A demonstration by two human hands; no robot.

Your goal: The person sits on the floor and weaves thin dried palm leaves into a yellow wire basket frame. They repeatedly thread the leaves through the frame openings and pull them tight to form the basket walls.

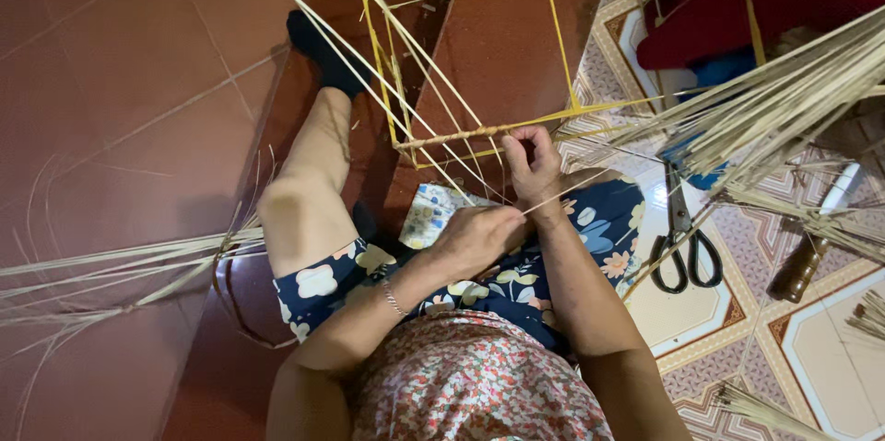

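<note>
Right hand [533,167] grips the near bar of the yellow frame [479,134], fingers curled shut around the bar where pale straw is wound over it. Left hand [475,236] sits just below, over the lap, fingers pressed together pinching a thin straw strand [562,194] that runs up and right from the fingertips, passing just under the right hand.

The frame is a yellow rod rectangle, near edge above the knees, far edge out over the red floor [120,72]. Several long strands cross it diagonally from upper left.

Person is seated, floral shorts, one bare leg stretched forward with a dark sock [323,52]. Thin bracelet [395,297] on left wrist.

To the right, on the patterned tile floor: black-handled scissors [684,243], blades pointing away, well apart from both hands. A thick bundle of straw [784,105] fans in from the right edge above the scissors. A brown wooden handle [800,268] lies right of the scissors. Another loose straw bundle [120,266] lies on the red floor at left.
</note>
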